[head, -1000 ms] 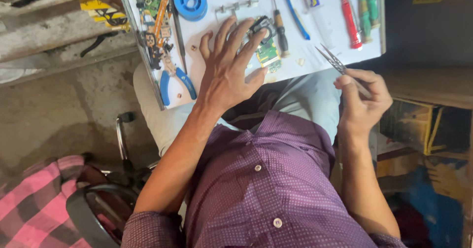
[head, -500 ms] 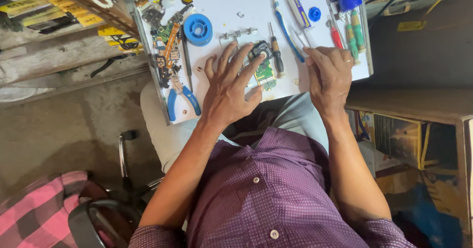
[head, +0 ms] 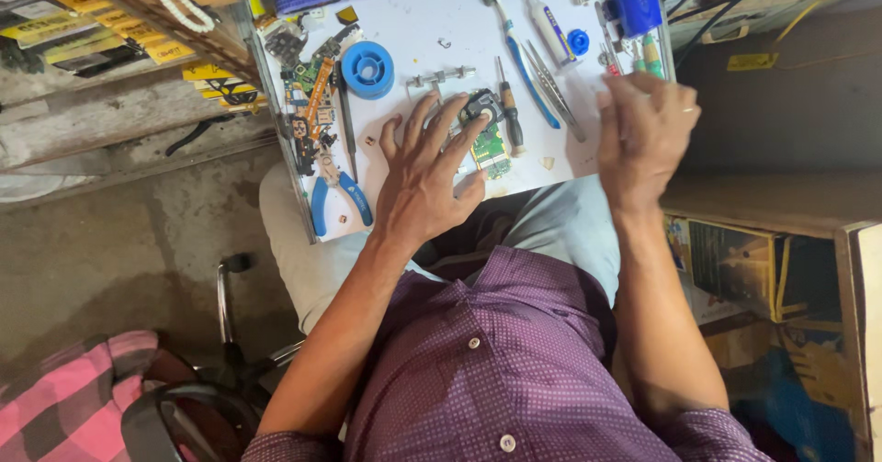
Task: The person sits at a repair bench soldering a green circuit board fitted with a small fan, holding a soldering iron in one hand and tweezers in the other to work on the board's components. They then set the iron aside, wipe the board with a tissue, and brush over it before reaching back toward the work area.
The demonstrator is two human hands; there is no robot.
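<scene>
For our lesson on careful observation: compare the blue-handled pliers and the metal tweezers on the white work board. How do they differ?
The blue-handled pliers lie at the board's left edge, left of the left hand; the metal tweezers lie nearer the right hand. The pliers have thick blue grips; the tweezers are bare, slim metal. Neither is held; both lie flat on the white work board.

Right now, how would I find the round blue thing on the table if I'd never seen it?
Start at the white work board on the person's lap. Look just beyond the fingertips of the left hand, beside the pile of circuit boards. The blue spool is the only big flat ring there; the blue cap near the tweezers is much smaller.
</scene>
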